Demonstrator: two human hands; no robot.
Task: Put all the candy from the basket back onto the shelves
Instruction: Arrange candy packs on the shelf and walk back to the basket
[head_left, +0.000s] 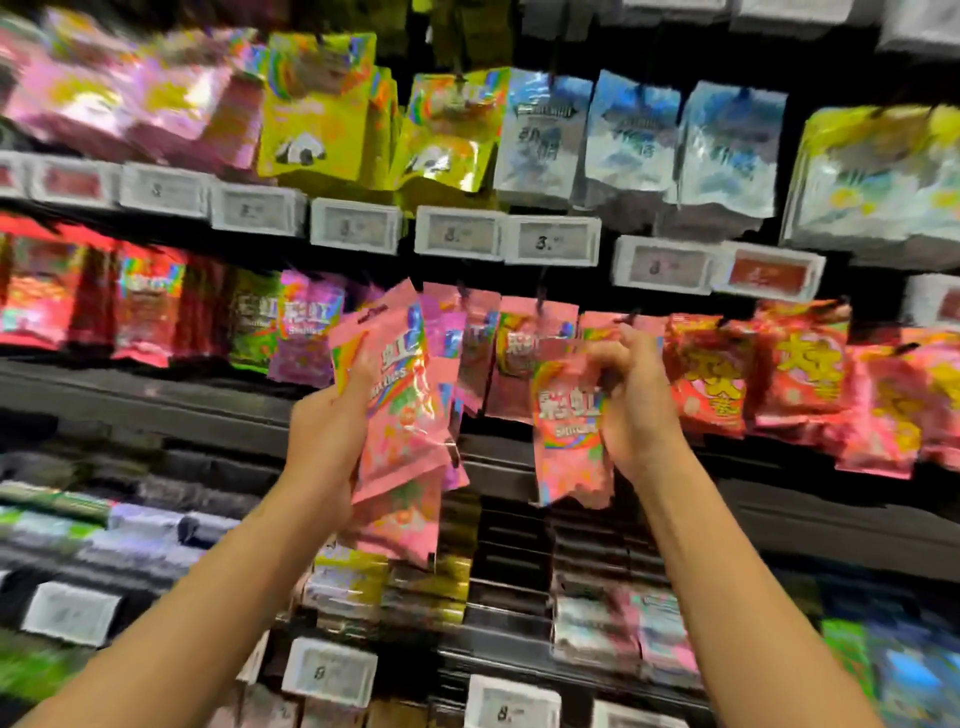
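The left hand (332, 441) grips a stack of pink candy bags (402, 415) (several, fanned) in front of the shelves (156, 400). The right hand (631, 410) pinches the top of one pink bag (569, 431), raised just below the hanging row of bags (535, 338) under the price tags (551, 240).

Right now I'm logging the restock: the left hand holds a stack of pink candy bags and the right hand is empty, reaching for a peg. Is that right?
Not quite. The head view shows the right hand is not empty: it grips a single pink candy bag at its top, up by the pegs. The left hand does hold a stack of pink candy bags.
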